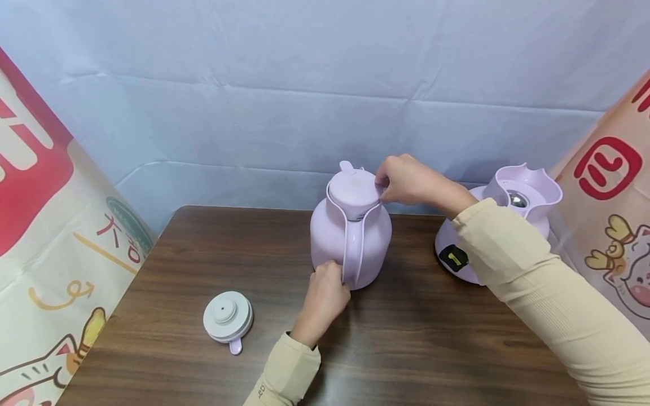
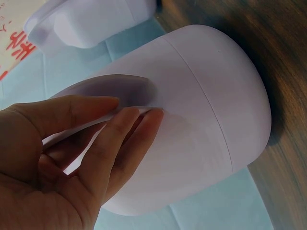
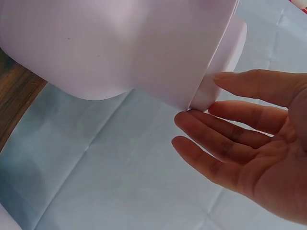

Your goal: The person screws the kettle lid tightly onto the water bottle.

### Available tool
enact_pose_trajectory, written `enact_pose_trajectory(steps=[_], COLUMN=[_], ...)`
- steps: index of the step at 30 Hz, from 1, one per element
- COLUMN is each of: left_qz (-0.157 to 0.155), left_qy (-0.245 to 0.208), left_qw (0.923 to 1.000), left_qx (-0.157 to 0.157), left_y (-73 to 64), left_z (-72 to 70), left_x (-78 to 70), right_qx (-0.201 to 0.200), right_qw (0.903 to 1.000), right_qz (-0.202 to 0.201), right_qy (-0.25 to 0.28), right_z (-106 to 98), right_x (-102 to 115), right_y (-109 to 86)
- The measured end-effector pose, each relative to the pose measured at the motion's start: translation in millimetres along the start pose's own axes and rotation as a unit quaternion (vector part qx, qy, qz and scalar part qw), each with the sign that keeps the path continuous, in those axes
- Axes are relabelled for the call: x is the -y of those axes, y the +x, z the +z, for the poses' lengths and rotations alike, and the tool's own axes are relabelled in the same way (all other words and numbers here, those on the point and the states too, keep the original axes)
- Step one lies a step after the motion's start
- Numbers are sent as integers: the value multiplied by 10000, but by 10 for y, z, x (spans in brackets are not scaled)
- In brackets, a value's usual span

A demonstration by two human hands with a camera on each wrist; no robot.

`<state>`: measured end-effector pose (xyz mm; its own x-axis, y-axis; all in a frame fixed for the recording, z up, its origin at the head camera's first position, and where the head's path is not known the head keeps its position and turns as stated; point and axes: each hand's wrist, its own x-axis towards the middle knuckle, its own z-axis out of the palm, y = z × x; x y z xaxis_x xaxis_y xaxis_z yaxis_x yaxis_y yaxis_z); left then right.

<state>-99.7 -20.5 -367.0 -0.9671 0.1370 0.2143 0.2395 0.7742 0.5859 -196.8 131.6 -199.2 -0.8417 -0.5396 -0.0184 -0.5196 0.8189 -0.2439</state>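
Lilac plastic makes up the insulated jug (image 1: 327, 239), which stands upright near the far edge of the dark wood-grain table (image 1: 203, 242), around the middle of the head view. Its handle (image 1: 354, 242) faces the wearer, and the left hand (image 1: 325, 293) holds it low down, the fingers bent around it with the thumb on its near face in the left wrist view. A round lilac stopper lid (image 1: 354, 189) sits within the jug's collar, its small tab pointing toward the far side, with a narrow dark band showing beneath its near edge. The right hand (image 1: 408, 179) pinches the right-hand edge of this lid between thumb and fingers; in the right wrist view the thumb lies against the lid's side while the outer fingers stretch out just beside the collar. Toward the right stands a second lilac jug (image 1: 449, 235), partly hidden by the cream sleeve (image 1: 538, 287); its top is open, a shiny metallic spot shows inside, and a black label (image 1: 453, 257) with a yellow mark is on its lower body. Near the left of the table, well apart from both jugs, another stopper (image 1: 225, 318) lies with its white underside up and its lilac tab toward the wearer. Pale blue cloth (image 1: 254, 84) hangs behind, between two printed banners.
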Motion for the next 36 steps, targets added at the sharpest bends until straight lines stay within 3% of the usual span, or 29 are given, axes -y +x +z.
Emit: enact_pose_trajectory(steps=[17, 25, 36], left_qz=[25, 46, 130], left_qy=[31, 35, 82], left_qw=[10000, 10000, 9998], left_qx=[-31, -61, -135], left_y=[-8, -19, -23], left_z=[13, 14, 8], left_x=[4, 2, 1], right_qx=[257, 249, 268], right_qw=[9988, 9988, 9987], right_qz=[283, 9, -45], right_qy=[311, 413, 424], right_z=[2, 54, 68], right_x=[-26, -86, -118], right_y=[-5, 30, 41])
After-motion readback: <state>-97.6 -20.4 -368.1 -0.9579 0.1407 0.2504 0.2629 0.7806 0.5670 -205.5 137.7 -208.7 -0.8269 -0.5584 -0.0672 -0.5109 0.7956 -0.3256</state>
